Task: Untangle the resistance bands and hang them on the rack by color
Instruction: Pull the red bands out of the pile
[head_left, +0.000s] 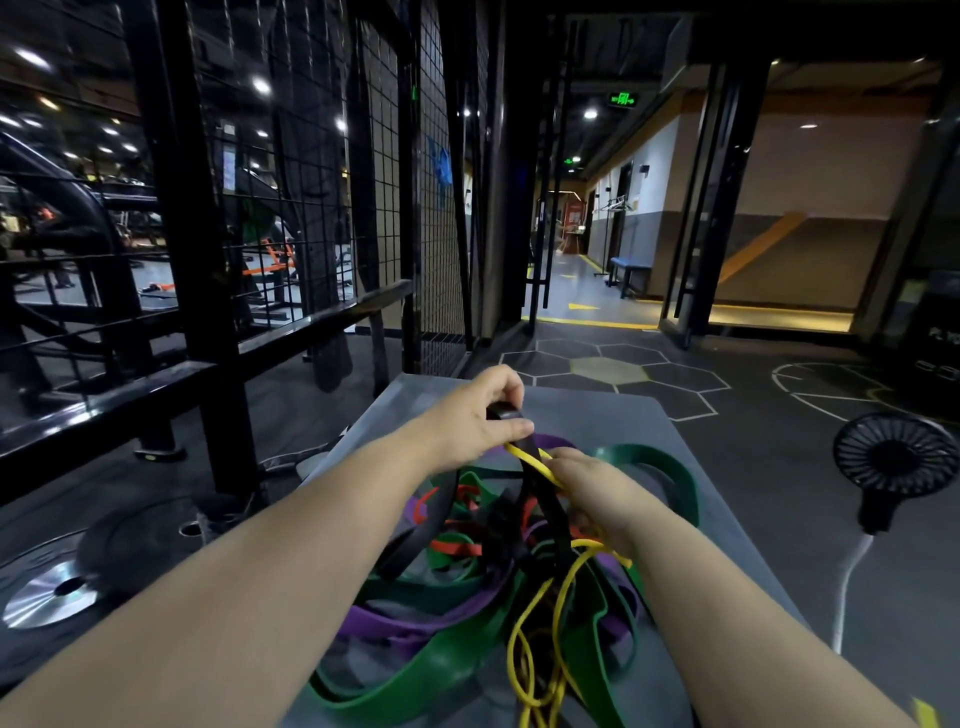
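resistance bands (467, 587) lie in a tangled heap on the near half of a grey tabletop (613, 415), black, green, purple, orange-red and yellow loops crossing over one another. the left hand (478, 415) is raised above the far edge of the heap, fingers and thumb curled round the top of a wide black band (545, 499), which hangs down from it in two strands into the tangle. the right hand (592, 488), just beside and nearer, is closed on a thin yellow band (535, 460) where it crosses the black one. the rest of the yellow band trails down to the near edge in loose loops. a broad green band (670, 467) arcs out to the right of the heap, and a purple band (395, 618) curves along its left side. on the floor to the right stands a small black fan (893, 457). to the left a weight plate (52, 597) lies beside a black wire-mesh rack (436, 208).
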